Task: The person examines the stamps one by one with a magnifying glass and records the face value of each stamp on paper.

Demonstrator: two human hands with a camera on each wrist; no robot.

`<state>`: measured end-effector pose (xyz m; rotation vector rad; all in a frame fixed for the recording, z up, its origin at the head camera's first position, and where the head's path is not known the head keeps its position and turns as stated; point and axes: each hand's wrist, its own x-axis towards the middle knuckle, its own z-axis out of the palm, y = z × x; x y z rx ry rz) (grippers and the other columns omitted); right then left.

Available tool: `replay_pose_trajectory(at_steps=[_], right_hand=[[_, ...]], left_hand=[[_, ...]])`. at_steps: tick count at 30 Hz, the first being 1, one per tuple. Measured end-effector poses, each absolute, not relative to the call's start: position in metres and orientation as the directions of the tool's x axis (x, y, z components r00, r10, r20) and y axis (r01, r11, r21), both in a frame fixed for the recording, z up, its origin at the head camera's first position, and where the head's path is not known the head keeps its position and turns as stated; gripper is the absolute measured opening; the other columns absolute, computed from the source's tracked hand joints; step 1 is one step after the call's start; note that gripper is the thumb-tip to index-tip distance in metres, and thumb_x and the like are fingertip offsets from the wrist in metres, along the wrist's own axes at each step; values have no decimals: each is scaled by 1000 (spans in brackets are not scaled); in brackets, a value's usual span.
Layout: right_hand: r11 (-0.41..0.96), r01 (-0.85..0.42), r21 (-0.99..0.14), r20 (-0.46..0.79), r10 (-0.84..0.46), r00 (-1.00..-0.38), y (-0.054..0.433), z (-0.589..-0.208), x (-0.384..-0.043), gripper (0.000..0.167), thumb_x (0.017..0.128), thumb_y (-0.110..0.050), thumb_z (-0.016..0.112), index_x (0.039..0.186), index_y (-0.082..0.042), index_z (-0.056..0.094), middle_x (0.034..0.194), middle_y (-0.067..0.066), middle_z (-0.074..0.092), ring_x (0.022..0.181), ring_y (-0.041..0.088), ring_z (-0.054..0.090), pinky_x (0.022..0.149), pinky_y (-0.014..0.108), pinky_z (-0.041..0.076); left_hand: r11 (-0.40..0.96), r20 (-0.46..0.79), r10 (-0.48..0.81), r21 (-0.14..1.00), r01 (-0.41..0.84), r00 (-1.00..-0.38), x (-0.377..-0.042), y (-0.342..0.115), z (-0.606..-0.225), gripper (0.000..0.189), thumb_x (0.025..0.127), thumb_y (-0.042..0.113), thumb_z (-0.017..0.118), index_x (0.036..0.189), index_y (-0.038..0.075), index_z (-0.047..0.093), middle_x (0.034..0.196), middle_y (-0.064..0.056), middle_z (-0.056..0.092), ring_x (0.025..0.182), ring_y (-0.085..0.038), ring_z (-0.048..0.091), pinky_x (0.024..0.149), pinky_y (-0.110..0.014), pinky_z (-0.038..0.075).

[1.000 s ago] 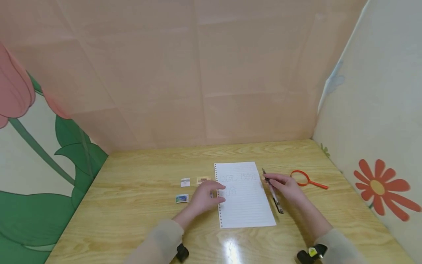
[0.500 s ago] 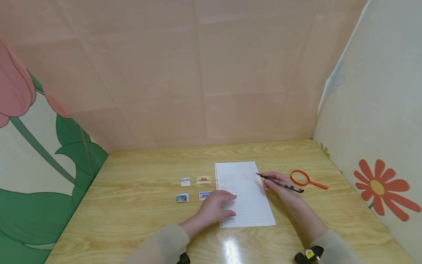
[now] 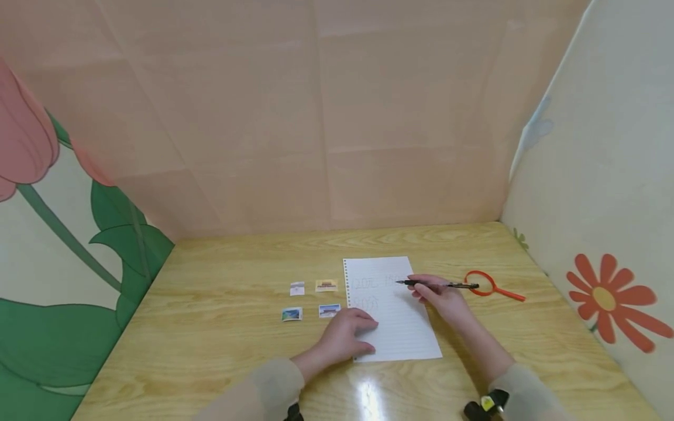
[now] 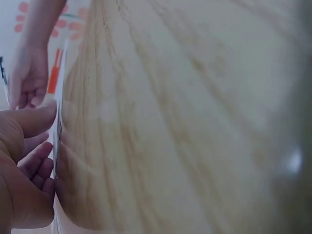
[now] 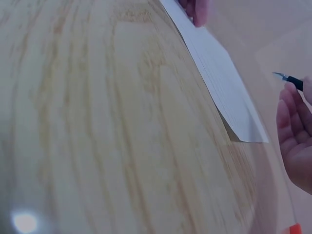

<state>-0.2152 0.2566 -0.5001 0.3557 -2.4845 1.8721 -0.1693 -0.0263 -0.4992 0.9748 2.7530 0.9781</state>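
Note:
A lined white sheet of paper (image 3: 397,333), punched with holes down its left edge and bearing faint pencil-like writing near the top, lies on the wooden table. My left hand (image 3: 344,334) rests over its lower left edge, fingers and thumb spread apart. Above the writing, my right hand (image 3: 442,298) pinches a dark pen (image 3: 459,285) between thumb and fingers, tip pointing left. The right wrist view shows the pen's bare tip and dark grip (image 5: 294,82) raised above the sheet. Just left of the paper are several small stamp-like pictures, one (image 3: 329,310) right by my left hand.
A red magnifying glass (image 3: 508,294) lies right of the right hand, its lens ring partly behind the pen's end. Other stamp-like pictures (image 3: 326,286) (image 3: 297,288) (image 3: 292,314) sit at left. A pinkish sheet (image 3: 326,146) stands behind the table (image 3: 237,280).
The pen has turned from pointing away along the paper's right edge to pointing left over the sheet. My right hand has moved left; my left hand has come down onto the paper's lower left.

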Motion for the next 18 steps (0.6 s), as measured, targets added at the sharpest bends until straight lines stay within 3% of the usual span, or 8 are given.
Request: replay_pose_trajectory(at_steps=[4,10,18], right_hand=[[251,-201,-947,157,-183,-970,254,-501,-217,33,95,-11,66,122,8,63,106,25,68,85,17,67,72,25,56],[308,-123,-943,76,-162,-984,250,-499,-221,31,91,-15,73,117,2,66,102,16,69,83,12,62,73,24,55],[390,-136,-911,72,-173,-982,247,-505,-231,23,90,-14,74,109,-2,67,88,9,66,72,16,60,61,25,51]], left_hand=[[613,139,601,552,566,-787,-170,-26,-502,49,75,26,87,120,13,72,118,5,65,112,-13,54,101,-28,40],[625,121,608,536,568,-784,-172,-27,-503,49,76,29,86,121,15,72,120,7,64,114,-12,53,102,-29,39],[614,126,609,550,566,-783,-173,-28,-503,48,76,29,86,120,14,72,119,8,64,114,-12,53,102,-28,39]])
